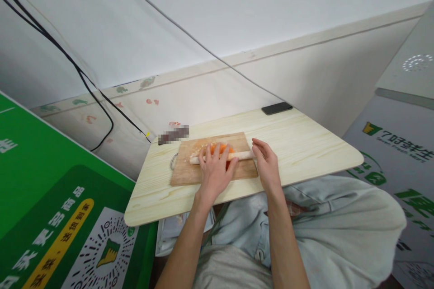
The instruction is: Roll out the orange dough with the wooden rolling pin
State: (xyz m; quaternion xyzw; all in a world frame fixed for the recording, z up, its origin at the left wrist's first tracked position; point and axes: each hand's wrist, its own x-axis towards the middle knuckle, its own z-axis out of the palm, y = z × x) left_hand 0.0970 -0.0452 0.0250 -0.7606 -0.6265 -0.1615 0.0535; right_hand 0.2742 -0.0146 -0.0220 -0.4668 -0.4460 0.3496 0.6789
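A pale wooden rolling pin (246,156) lies across a wooden cutting board (183,176). My left hand (216,169) rests palm down over the pin's left half, its fingers spread. Beneath and just beyond those fingers shows something bright orange (222,148); the hand covers most of it, so its kind is unclear. Small whitish crumbs (198,148) are scattered on the board at upper left. At the board's right edge, my right hand (267,160) closes around the right end of the pin, hiding the tip.
The pale wood-grain table (305,144) stands against a wall. A black phone (277,108) lies at its far right corner, and a blurred-out dark item (173,135) at far left. Black cables (77,65) hang at left. A green printed panel (44,189) flanks the table.
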